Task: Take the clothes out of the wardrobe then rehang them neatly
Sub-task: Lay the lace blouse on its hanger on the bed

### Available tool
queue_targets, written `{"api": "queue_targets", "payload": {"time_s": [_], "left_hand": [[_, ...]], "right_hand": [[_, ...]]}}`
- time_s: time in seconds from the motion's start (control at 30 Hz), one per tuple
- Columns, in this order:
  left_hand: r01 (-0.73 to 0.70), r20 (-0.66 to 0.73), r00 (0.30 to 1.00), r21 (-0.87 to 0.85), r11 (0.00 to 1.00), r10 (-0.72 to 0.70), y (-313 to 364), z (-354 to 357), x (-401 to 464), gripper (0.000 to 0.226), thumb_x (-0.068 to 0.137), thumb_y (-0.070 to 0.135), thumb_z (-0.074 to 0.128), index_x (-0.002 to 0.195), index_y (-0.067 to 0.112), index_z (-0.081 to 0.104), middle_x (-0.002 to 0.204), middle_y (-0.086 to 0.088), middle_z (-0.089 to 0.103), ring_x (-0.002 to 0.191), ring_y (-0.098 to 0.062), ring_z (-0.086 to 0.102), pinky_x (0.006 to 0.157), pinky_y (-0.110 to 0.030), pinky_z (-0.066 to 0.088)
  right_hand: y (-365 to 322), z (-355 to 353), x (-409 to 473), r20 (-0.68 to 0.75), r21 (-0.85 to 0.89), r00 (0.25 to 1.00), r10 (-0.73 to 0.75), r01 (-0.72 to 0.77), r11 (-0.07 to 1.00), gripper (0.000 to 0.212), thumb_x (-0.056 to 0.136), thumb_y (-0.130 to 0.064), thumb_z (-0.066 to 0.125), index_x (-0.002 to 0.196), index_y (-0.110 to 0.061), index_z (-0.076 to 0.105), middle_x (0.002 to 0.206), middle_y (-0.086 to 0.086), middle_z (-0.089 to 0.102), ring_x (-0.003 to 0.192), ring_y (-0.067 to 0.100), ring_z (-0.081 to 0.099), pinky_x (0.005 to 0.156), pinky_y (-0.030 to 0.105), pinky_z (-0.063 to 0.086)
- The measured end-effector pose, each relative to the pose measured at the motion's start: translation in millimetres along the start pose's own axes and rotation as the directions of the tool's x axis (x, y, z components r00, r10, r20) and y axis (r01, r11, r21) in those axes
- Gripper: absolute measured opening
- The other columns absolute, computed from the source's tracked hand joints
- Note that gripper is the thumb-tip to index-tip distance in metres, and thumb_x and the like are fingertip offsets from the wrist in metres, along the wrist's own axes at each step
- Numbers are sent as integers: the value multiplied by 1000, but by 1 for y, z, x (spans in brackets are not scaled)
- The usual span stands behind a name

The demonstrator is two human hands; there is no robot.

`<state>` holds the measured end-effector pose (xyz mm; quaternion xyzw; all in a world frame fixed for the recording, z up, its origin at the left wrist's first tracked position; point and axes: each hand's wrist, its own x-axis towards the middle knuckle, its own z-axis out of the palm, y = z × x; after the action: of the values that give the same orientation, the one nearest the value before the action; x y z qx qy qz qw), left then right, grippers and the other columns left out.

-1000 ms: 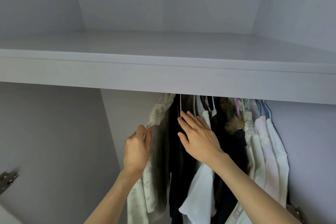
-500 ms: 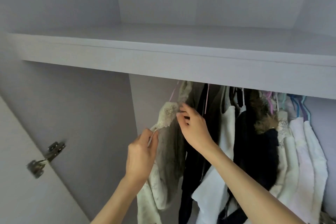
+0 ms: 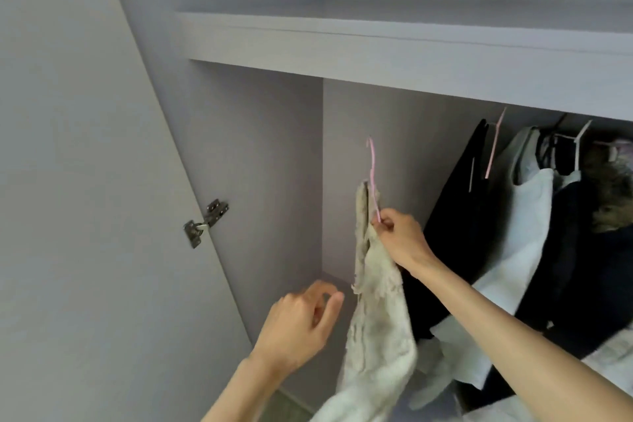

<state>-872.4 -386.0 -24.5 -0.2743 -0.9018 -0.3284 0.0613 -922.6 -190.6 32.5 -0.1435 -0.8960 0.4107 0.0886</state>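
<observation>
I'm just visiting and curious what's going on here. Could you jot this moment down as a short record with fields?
Place: open pale lilac wardrobe, shelf above
Right hand: pinches thin pink hanger carrying cream lace garment, off the rail
Left hand: loosely curled, holds nothing, beside the garment
Hanging at right: black garment, white top
Door: metal hinge

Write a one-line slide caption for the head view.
Right hand holds a pink hanger with a cream lace garment clear of the wardrobe's hanging clothes; left hand hovers open.
</observation>
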Motion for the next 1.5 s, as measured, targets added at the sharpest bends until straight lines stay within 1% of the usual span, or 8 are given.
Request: {"api": "queue_targets", "payload": {"time_s": [0.23,0.4,0.57,0.77,0.93,1.13,1.4,1.5], "left_hand": [[104,-185,979,68,992,-90,-56,-21,1,36,94,15,48,128,4,48,119,-13,51,101,-34,58,81,-38,48],[87,-198,980,300,950,-27,-93,-40,-13,53,92,35,36,136,5,38,132,-18,49,121,-34,44,97,-43,41],[138,-162,981,222,965,-103,-110,-51,-49,51,94,51,22,87,12,53,74,0,56,68,-30,55,61,-31,39],[406,-328,875,98,908,-356,-111,-43,-134,39,91,42,31,74,13,51,60,14,44,58,-17,41,54,-28,28],[684,-485,624,-39,728,-613,-95,-44,-218,29,94,29,50,68,17,48,52,13,39,55,-5,39,54,-26,29],[813,-654,341,-156,562,-675,-53,-48,-295,28,88,31,49,66,39,34,60,16,48,59,0,40,56,-26,24],[832,-693,-351,-539,130,-630,34,-30,-407,11,86,10,64,82,15,74,57,23,52,68,8,53,64,-3,33],[785,-651,-539,-619,-36,-534,68,-18,-448,22,87,39,59,90,23,73,73,16,62,76,-6,57,65,-11,34]], "right_hand": [[5,12,-37,224,-53,967,-124,139,989,24,94,-10,47,77,-23,58,66,-4,54,56,10,41,54,23,31],[8,15,-69,308,140,921,-237,203,969,27,92,-12,53,81,-33,65,86,2,65,80,26,59,72,34,45],[7,23,-80,401,296,862,-310,198,934,24,91,-6,55,91,-25,70,86,-3,63,83,6,62,82,18,47],[3,78,-79,514,326,766,-387,243,914,27,90,-6,55,93,-29,69,88,-9,66,89,2,62,89,19,46],[-15,147,-94,662,359,573,-483,324,876,19,90,-4,57,102,-7,71,91,-11,65,90,0,61,87,14,44],[-32,209,-129,760,371,340,-554,474,799,21,88,-14,61,108,-14,68,102,-9,65,98,6,60,92,24,45],[-59,278,-226,766,473,-163,-622,797,374,20,92,-29,54,98,-15,65,90,-1,63,85,21,58,78,36,41],[-71,295,-287,655,585,-272,-705,773,246,16,90,-30,58,89,-17,66,81,-3,62,71,20,58,69,40,46]]}}
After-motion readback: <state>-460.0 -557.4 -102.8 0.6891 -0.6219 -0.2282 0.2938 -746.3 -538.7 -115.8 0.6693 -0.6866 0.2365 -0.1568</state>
